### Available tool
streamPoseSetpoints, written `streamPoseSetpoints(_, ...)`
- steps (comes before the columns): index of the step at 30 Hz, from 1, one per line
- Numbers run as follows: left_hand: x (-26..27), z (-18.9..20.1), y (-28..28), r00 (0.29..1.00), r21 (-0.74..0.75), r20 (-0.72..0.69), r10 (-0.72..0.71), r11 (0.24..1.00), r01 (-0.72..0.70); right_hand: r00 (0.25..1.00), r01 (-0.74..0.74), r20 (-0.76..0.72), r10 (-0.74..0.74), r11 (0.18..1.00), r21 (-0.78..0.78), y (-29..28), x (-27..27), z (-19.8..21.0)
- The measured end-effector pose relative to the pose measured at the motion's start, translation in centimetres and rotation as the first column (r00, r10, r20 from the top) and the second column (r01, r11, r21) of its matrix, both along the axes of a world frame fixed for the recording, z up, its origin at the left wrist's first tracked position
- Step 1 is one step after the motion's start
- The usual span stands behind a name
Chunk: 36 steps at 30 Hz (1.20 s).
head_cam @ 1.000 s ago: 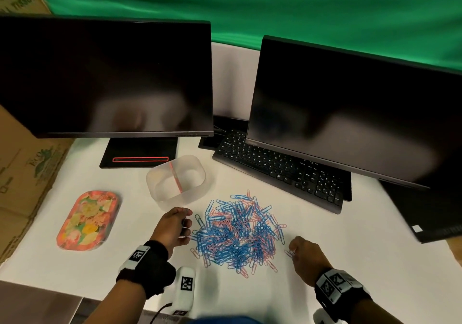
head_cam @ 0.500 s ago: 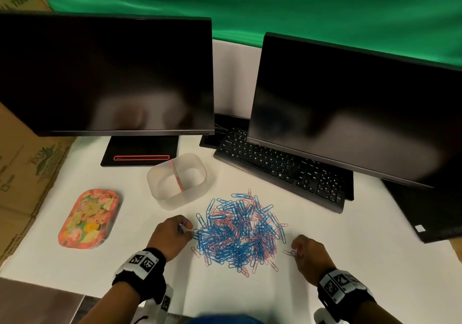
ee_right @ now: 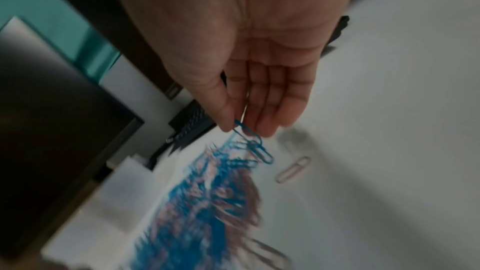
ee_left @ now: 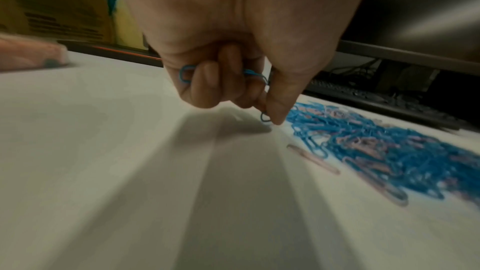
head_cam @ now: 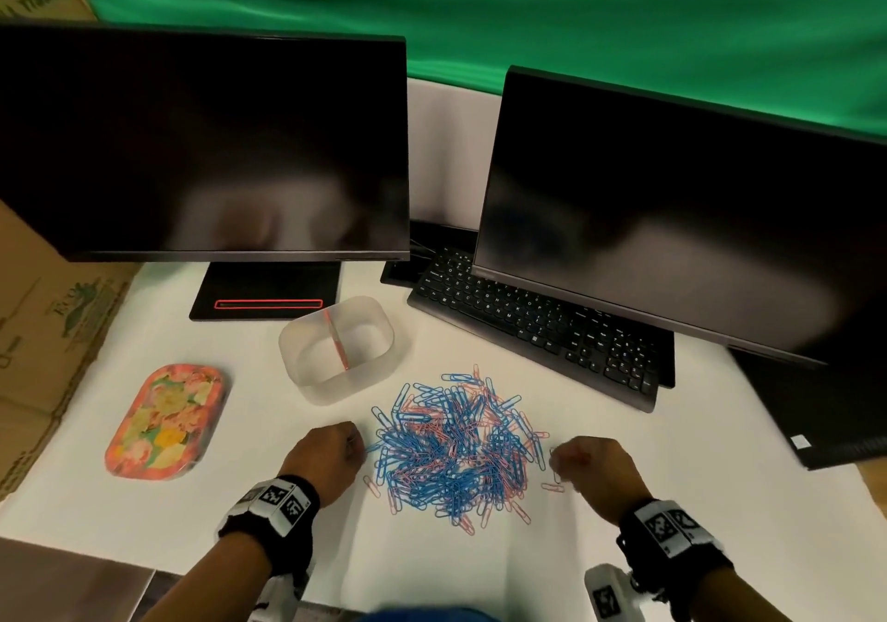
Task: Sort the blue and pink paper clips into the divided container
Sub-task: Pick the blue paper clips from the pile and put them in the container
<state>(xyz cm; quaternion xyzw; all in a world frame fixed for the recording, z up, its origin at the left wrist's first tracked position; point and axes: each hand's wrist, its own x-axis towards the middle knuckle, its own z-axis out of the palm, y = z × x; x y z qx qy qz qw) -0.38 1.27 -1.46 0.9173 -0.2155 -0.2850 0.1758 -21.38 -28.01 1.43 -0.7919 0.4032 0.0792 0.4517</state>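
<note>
At the pile's (head_cam: 456, 448) edges, with your left hand (head_cam: 322, 453) clutching blue clips (ee_left: 185, 73) and your right hand (head_cam: 593, 470) pinching one blue clip (ee_right: 253, 143) (container (head_cam: 307, 333) seemingly empty), keep colours separate.

A loose heap of blue and pink paper clips (head_cam: 456, 448) lies on the white tabletop, blue ones far outnumbering pink, all tangled and overlapping. A few stray pink clips (head_cam: 552, 487) lie flat just beside the heap at its near edges. The divided container (head_cam: 336, 348) stands upright just beyond the heap, to its far left: a frosted, translucent tub with rounded corners, split into two compartments by a pinkish-red divider (head_cam: 335, 345). Both compartments look empty of clips.
</note>
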Motion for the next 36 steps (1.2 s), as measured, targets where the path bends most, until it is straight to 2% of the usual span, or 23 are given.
streamPoseSetpoints(1, 0.0, 0.1, 0.1, 1.0, -0.029, -0.003, 0.002, 1.0, -0.002, 0.996, 0.065, 0.056, -0.074, 0.986, 0.155, 0.0, 0.4, 0.9)
streamPoseSetpoints(3, 0.1, 0.6, 0.4, 1.0, -0.107, -0.016, 0.027, 0.994, -0.028, 0.972, 0.138, 0.117, -0.206, 0.895, 0.425, 0.1, 1.3, 2.3)
streamPoseSetpoints(5, 0.2, 1.2, 0.7, 0.995, -0.207, -0.043, 0.089, 0.974, -0.096, 0.965, 0.142, 0.112, -0.238, 0.83, 0.539, 0.4, 2.3, 3.3)
streamPoseSetpoints(7, 0.4, 1.9, 0.7, 0.979, -0.327, -0.129, 0.155, 0.926, -0.19, 0.967, 0.116, 0.121, -0.225, 0.808, 0.578, 1.0, 3.7, 4.0)
streamPoseSetpoints(10, 0.7, 4.0, 0.1, 0.886, -0.473, -0.36, 0.291, 0.762, -0.443, 0.98, 0.03, 0.141, -0.137, 0.813, 0.582, 2.5, 6.9, 5.0)
streamPoseSetpoints(14, 2.5, 6.8, -0.5, 0.625, -0.455, -0.675, 0.392, 0.445, -0.771, 0.976, -0.139, 0.218, 0.011, 0.801, 0.582, 5.7, 12.9, 6.4)
streamPoseSetpoints(17, 4.6, 8.0, -0.8, 0.482, -0.394, -0.779, 0.401, 0.285, -0.874, 0.957, -0.248, 0.266, 0.114, 0.798, 0.549, 8.4, 17.8, 7.1)
streamPoseSetpoints(19, 6.0, 8.5, -1.1, 0.449, -0.384, -0.792, 0.414, 0.235, -0.893, 0.946, -0.302, 0.253, 0.201, 0.827, 0.475, 10.3, 21.0, 7.4)
streamPoseSetpoints(26, 9.4, 8.8, -2.1, 0.429, -0.346, -0.748, 0.506, 0.254, -0.903, 0.929, -0.354, 0.202, 0.311, 0.906, 0.233, 14.5, 27.4, 7.0)
streamPoseSetpoints(30, 10.3, 8.2, -2.0, 0.424, -0.323, -0.704, 0.57, 0.276, -0.906, 0.912, -0.405, 0.187, 0.366, 0.88, 0.249, 14.4, 27.8, 6.8)
streamPoseSetpoints(34, 10.4, 7.7, -2.0, 0.5, -0.339, -0.617, 0.608, 0.368, -0.866, 0.91, -0.399, 0.175, 0.375, 0.907, 0.134, 11.4, 26.5, 6.1)
streamPoseSetpoints(36, 10.1, 7.7, -2.0, 0.549, -0.349, -0.572, 0.61, 0.425, -0.835, 0.926, -0.353, 0.213, 0.311, 0.915, 0.196, 9.6, 24.8, 6.2)
